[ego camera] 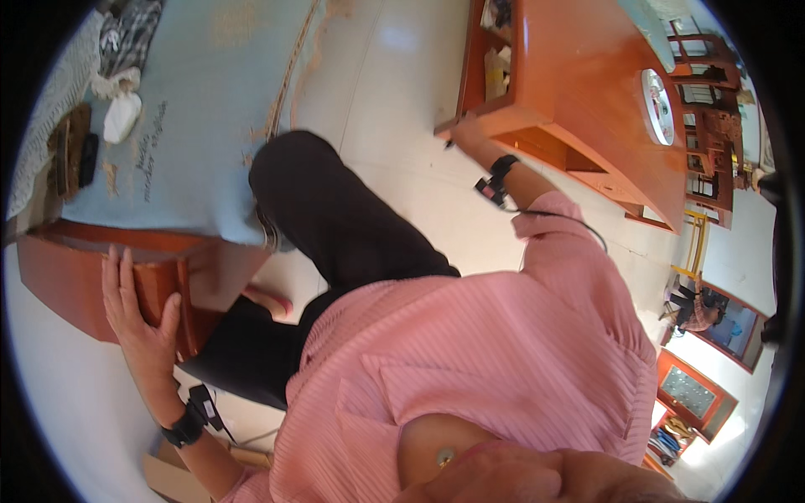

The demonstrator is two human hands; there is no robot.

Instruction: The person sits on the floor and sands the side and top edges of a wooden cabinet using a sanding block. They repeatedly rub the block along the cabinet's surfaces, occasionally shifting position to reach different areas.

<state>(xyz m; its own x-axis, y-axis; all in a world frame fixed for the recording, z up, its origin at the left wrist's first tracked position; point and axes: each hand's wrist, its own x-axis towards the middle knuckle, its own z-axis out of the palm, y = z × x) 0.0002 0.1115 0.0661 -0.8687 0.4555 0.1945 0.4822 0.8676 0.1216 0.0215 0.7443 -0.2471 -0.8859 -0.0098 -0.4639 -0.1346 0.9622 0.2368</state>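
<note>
My left hand [143, 317] lies against the outside of a red-brown wooden box-like piece [63, 283] at the left. Its fingertips reach the rim, and the thumb is spread apart from the fingers. Across the floor, my right hand [468, 133] is at the lower corner of an orange-brown wooden cabinet [597, 82]. A small dark thing [449, 144] shows beside that hand; blur hides whether the fingers hold it or the cabinet's edge. Both wrists wear black straps with small devices, and a cable runs along the right arm.
A worn blue-grey surface [207, 126] carries a white lump [122, 118], a brush-like brown object [72, 151] and plaid cloth [129, 38]. A round white tray [658, 107] sits on the cabinet. Wooden chairs [707, 126], a yellow frame [695, 242], another person [698, 314] and a cardboard box [170, 475] are around.
</note>
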